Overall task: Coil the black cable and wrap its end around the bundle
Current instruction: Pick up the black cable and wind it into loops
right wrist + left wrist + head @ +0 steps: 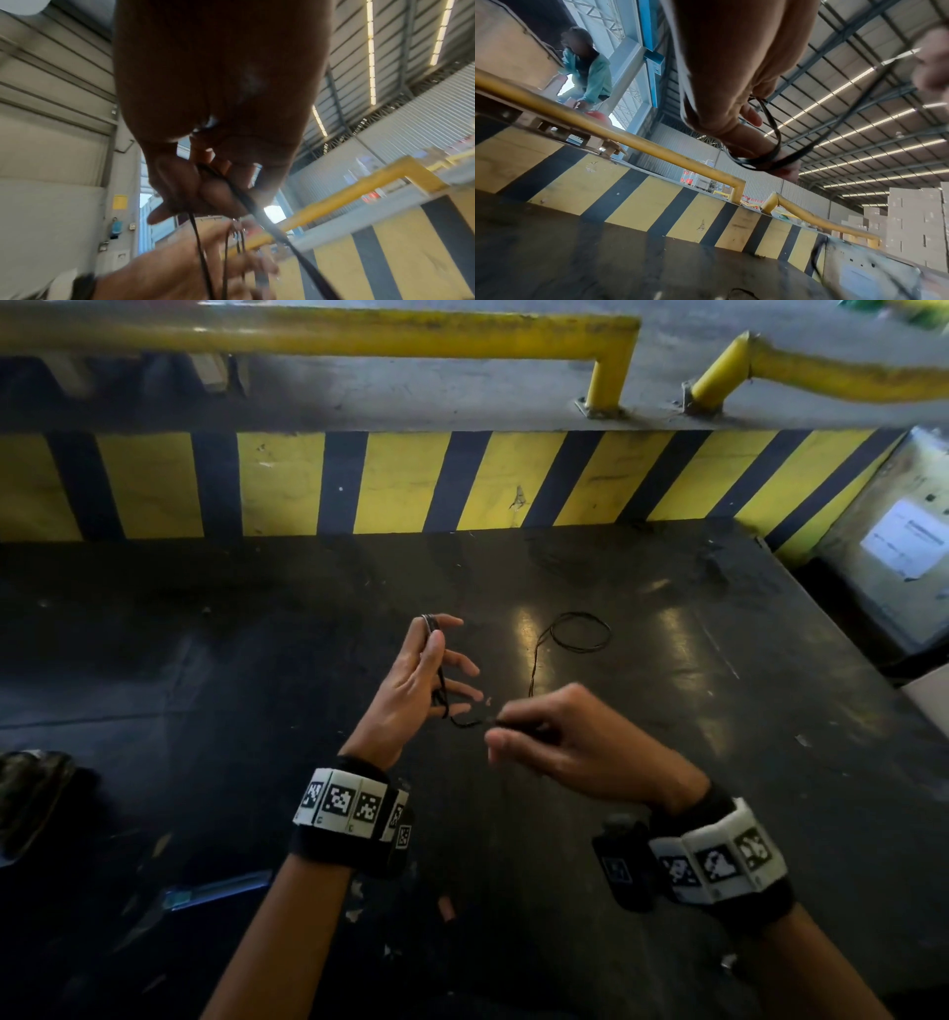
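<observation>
A thin black cable (442, 690) hangs in narrow loops from my left hand (439, 630), raised above the dark floor. Thumb and forefinger pinch the top of the bundle while the other fingers spread out. In the left wrist view the loops (757, 161) wrap over the thumb and fingertip. My right hand (494, 725), just to the right and lower, pinches the cable (232, 189) a short way from the bundle. From there the free part runs to a loose ring of cable (580, 632) lying on the floor behind.
A yellow-and-black striped kerb (400, 480) with a yellow railing (359, 336) closes off the far side. A grey cabinet (893, 546) stands at the right. A camouflage item (31, 793) and a blue-handled tool (215, 893) lie near left. Another person (588, 67) bends behind the railing.
</observation>
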Tool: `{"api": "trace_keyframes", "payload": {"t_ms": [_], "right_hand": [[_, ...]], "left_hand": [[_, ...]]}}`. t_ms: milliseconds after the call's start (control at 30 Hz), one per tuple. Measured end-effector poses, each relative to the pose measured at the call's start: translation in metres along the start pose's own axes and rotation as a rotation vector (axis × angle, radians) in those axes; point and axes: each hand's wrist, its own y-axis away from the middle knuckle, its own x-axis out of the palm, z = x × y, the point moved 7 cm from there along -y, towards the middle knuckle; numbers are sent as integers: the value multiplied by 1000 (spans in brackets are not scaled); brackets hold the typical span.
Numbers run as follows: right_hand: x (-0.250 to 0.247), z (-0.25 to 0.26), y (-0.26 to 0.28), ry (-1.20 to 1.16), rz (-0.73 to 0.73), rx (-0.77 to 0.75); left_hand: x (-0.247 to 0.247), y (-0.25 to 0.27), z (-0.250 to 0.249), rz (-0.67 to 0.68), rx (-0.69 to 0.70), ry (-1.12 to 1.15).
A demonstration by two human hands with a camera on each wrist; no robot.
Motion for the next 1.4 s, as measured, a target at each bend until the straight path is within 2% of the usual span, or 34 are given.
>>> {"api": "trace_keyframes", "payload": {"t_ms": [167, 267, 367, 567, 700, 833, 933, 1033, 1133, 1233, 1333, 1400], "right_hand": [[-58, 29, -24, 60, -193, -111], [-86, 20, -43, 7, -268, -88], [-87, -2, -60, -74, -267, -43], [-53, -64, -65, -383, -298, 95], [-5, -95, -55, -505, -225, 218], [55, -105, -35, -659, -110, 286], [81, -94, -22, -742, -52, 271], [92, -76, -9, -662, 35, 241], [84, -61, 3, -525, 139, 277], [52, -48, 9, -284, 222, 306], [9, -34, 14, 55, 290, 287], [-20, -26, 16, 89, 306, 265]], "left_hand": [[35, 15, 8, 176, -18, -49], [51, 30, 2, 272, -17, 46], [57, 39, -9, 318, 3, 159], [53, 48, -13, 319, 0, 344], [50, 45, -13, 289, 4, 360], [38, 33, -20, 234, 55, 332], [27, 22, -23, 172, 89, 250], [17, 10, -20, 78, 104, 163], [12, -3, -9, 21, 85, 64], [15, -8, 6, 37, 66, -100], [25, -3, 21, 90, 37, -281], [34, 5, 26, 143, 3, -301]]}}
